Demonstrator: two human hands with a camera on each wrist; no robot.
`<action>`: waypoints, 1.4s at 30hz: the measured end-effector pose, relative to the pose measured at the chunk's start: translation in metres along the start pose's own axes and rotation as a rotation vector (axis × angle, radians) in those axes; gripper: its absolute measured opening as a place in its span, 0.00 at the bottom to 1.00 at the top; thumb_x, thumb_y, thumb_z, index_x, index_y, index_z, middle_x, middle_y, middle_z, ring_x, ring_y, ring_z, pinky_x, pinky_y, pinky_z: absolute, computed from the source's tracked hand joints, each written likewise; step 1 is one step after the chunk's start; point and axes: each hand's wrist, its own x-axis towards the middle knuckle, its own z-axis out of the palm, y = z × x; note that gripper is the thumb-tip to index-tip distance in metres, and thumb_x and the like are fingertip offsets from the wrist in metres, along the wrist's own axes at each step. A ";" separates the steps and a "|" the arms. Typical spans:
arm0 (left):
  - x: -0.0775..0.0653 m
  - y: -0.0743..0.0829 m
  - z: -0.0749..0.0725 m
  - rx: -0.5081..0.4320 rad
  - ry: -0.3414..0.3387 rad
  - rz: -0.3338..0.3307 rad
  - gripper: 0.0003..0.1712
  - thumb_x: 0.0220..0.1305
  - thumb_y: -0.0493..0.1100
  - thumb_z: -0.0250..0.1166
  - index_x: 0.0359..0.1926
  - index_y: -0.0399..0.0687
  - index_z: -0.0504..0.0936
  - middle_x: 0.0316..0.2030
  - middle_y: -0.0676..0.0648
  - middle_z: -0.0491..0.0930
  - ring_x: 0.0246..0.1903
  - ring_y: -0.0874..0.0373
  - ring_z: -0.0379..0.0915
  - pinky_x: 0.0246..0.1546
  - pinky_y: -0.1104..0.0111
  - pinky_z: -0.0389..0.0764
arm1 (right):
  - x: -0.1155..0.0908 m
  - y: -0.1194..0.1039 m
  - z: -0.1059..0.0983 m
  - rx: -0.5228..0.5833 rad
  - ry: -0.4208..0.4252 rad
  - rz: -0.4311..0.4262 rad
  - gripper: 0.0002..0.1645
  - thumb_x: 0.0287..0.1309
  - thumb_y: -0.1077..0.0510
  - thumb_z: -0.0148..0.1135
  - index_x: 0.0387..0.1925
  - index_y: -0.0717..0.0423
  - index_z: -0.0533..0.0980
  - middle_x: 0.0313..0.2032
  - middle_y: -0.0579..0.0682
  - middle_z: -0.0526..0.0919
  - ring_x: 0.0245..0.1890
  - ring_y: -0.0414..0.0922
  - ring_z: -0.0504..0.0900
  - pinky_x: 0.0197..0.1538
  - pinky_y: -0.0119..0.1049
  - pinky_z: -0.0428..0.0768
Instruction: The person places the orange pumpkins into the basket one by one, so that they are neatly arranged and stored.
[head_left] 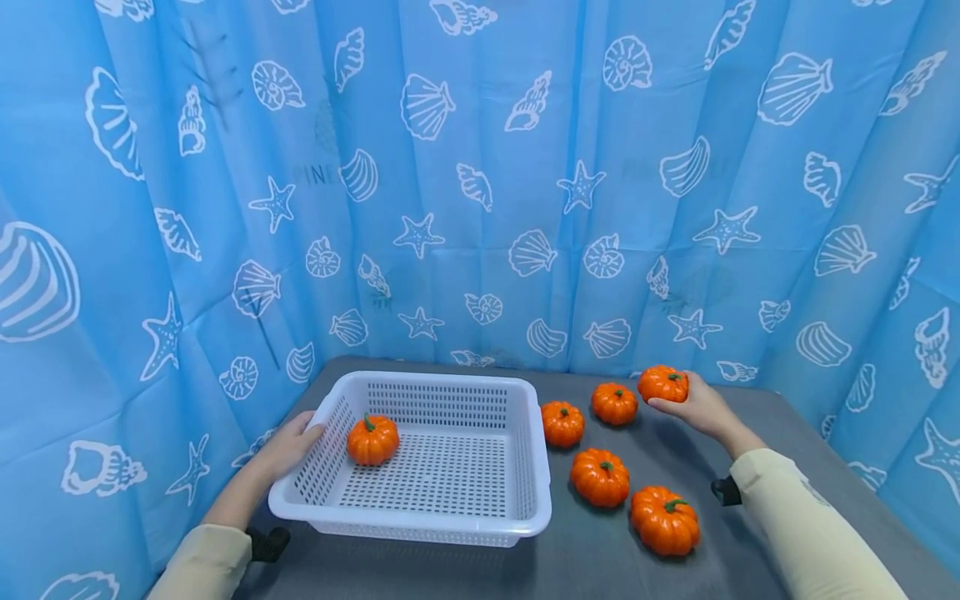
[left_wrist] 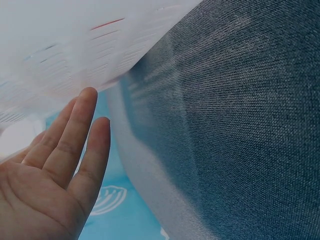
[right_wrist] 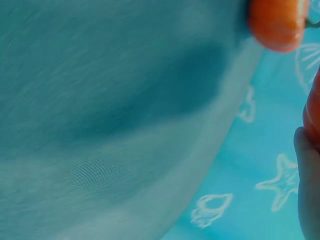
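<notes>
A white slotted plastic basket [head_left: 411, 522] stands on the table. My left hand [head_left: 288, 446] holds its left rim, thumb over the edge; the left wrist view shows straight fingers [left_wrist: 70, 142] under the outer wall, the thumb hidden. Inside, toward the left, sits one orange pumpkin [head_left: 372, 443] with a green stem. At the far right, my right hand [head_left: 701, 408] grips another pumpkin [head_left: 662, 384] from its right side, above the table. That pumpkin [right_wrist: 314, 115] and the thumb show only partly in the right wrist view.
Several pumpkins stand right of the basket: one by its wall [head_left: 562, 424], one farther back [head_left: 614, 404], one in the middle [head_left: 600, 477] and one nearest me [head_left: 665, 522]. A dark grey cloth covers the table [head_left: 600, 567]. A blue shell-patterned curtain [head_left: 480, 208] surrounds it.
</notes>
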 end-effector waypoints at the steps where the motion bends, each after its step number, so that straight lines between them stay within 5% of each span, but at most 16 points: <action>1: 0.000 0.000 0.000 0.001 -0.001 0.000 0.30 0.74 0.51 0.44 0.70 0.44 0.49 0.47 0.33 0.78 0.34 0.46 0.84 0.28 0.55 0.85 | 0.002 -0.004 0.000 0.005 0.000 -0.005 0.57 0.55 0.35 0.61 0.65 0.74 0.48 0.54 0.72 0.68 0.46 0.59 0.75 0.46 0.51 0.77; 31: -0.002 0.003 0.002 -0.007 0.014 0.001 0.29 0.74 0.51 0.45 0.69 0.44 0.50 0.48 0.33 0.78 0.34 0.46 0.84 0.29 0.55 0.85 | 0.032 -0.099 0.021 0.022 -0.036 -0.178 0.52 0.54 0.38 0.64 0.67 0.63 0.52 0.55 0.64 0.71 0.47 0.55 0.75 0.49 0.49 0.78; 37: 0.000 0.002 0.001 -0.017 0.006 -0.003 0.29 0.74 0.51 0.44 0.69 0.44 0.50 0.47 0.33 0.78 0.34 0.46 0.84 0.29 0.55 0.85 | 0.036 -0.121 0.027 0.043 -0.036 -0.240 0.56 0.54 0.40 0.65 0.70 0.66 0.48 0.62 0.67 0.65 0.52 0.58 0.73 0.54 0.54 0.76; 42: 0.000 0.002 0.002 -0.019 0.009 -0.009 0.30 0.74 0.51 0.44 0.69 0.43 0.50 0.47 0.34 0.79 0.34 0.46 0.84 0.29 0.55 0.85 | 0.041 -0.139 0.034 0.084 -0.037 -0.290 0.49 0.52 0.42 0.68 0.65 0.62 0.56 0.55 0.62 0.70 0.48 0.55 0.75 0.51 0.49 0.78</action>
